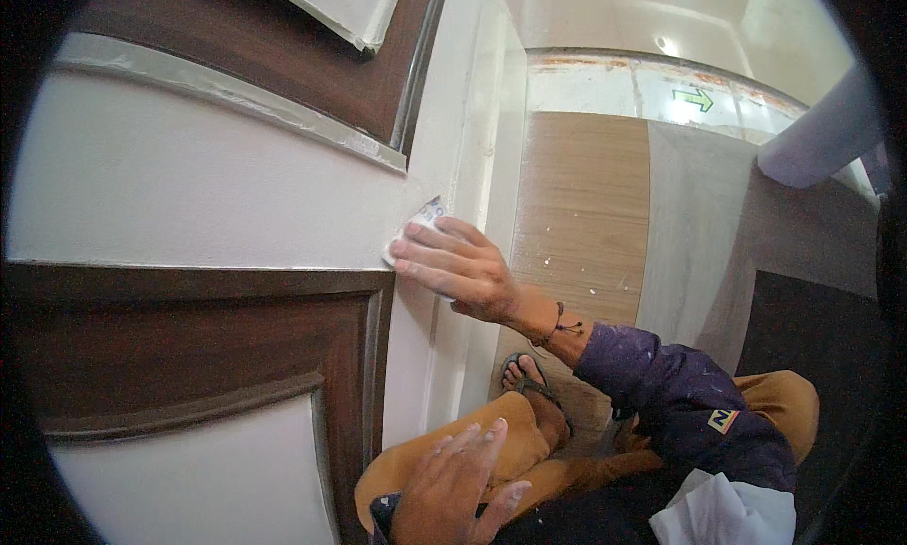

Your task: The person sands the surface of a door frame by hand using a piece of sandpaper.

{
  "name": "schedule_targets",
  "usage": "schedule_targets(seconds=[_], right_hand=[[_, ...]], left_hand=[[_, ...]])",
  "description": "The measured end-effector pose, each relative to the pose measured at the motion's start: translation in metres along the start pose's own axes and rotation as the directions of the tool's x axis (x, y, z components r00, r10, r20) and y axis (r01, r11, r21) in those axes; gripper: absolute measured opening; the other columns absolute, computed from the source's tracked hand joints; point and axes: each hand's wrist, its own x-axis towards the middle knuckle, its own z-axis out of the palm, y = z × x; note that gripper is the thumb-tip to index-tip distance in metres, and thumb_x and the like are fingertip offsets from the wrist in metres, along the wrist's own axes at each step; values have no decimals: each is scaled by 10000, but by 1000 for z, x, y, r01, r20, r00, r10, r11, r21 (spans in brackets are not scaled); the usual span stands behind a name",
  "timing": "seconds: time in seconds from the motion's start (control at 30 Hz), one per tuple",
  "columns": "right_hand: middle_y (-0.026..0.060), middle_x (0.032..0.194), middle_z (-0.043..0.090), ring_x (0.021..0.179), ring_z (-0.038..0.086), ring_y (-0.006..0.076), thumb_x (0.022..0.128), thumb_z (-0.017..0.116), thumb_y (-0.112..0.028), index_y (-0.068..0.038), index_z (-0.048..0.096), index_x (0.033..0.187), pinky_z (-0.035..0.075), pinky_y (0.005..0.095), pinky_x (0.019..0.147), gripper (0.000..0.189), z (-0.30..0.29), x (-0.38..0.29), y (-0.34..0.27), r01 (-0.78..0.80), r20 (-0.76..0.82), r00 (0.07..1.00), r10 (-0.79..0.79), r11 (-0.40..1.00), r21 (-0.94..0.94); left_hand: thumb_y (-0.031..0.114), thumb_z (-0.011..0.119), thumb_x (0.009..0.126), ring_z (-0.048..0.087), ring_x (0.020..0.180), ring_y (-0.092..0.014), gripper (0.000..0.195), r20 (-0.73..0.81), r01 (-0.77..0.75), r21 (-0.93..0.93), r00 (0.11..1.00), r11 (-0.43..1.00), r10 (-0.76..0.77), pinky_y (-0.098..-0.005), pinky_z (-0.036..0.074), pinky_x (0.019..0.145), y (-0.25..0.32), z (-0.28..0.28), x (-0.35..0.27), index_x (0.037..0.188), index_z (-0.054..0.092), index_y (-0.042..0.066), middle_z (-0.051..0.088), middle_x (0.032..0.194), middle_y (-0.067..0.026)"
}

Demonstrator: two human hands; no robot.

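My right hand (460, 265) presses a piece of sandpaper (429, 213) with printing on its back flat against the white-painted door (212, 184). Its fingers point left, close to the corner of a dark brown recessed panel (234, 332). Part of the sheet is hidden under the fingers. Low in the view, my left hand (450, 485) hovers over or rests on my bent knee, which I cannot tell. It holds nothing; the thumb stands apart, and whitish dust coats the fingertips.
A second dark brown panel (283, 56) lies above, edged by a pale moulding strip (234, 95). Wood-look floor planks (584, 191) with white specks run to the right. A pale cylinder (822, 134) stands far right, near a green arrow sticker (693, 100). My sandalled foot (528, 378) is below.
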Motion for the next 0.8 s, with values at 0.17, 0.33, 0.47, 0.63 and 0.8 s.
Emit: schedule_targets(seconds=[0.17, 0.33, 0.47, 0.63, 0.8], right_hand=[[171, 1442, 617, 1319, 598, 344, 905, 550, 74, -93, 637, 1380, 500, 452, 1056, 511, -12, -18, 45, -622, -60, 777, 626, 779, 75], [225, 1473, 572, 1304, 597, 388, 923, 502, 85, -75, 631, 1372, 511, 428, 1037, 494, -24, -25, 56, -570, -208, 792, 574, 817, 84], [202, 1466, 581, 1342, 575, 308, 968, 428, 65, -49, 659, 1256, 472, 384, 1079, 386, -37, -51, 59, -709, -213, 615, 759, 651, 273], [125, 1268, 625, 1185, 574, 216, 963, 404, 45, -29, 647, 1121, 441, 347, 1053, 299, -37, -41, 18, -721, 95, 332, 939, 187, 667], [66, 918, 662, 841, 614, 189, 903, 486, -4, -1, 644, 998, 519, 338, 832, 184, -20, -22, -16, -618, 194, 623, 758, 325, 716]], left_hand=[[262, 719, 958, 622, 1234, -411, 564, -6, -14, -41, 1000, 999, 14, -471, 458, 1080, 3, 2, 4, 1402, 563, -49, 649, 1336, -238], [263, 714, 963, 622, 1247, -407, 558, 20, 12, -20, 1000, 1000, -12, -473, 458, 1088, 0, 2, 3, 1396, 565, -56, 646, 1351, -235], [257, 719, 963, 617, 1255, -411, 555, 53, 16, -64, 999, 998, -13, -470, 457, 1093, 2, 6, 5, 1391, 566, -62, 643, 1355, -235], [219, 732, 954, 617, 1253, -417, 545, 123, 68, -69, 991, 995, -59, -470, 471, 1080, 5, 3, 17, 1386, 566, -67, 640, 1350, -252], [182, 729, 945, 618, 1246, -431, 529, 125, 96, -96, 989, 991, -84, -461, 480, 1066, 4, 4, 23, 1381, 570, -71, 642, 1338, -260]])
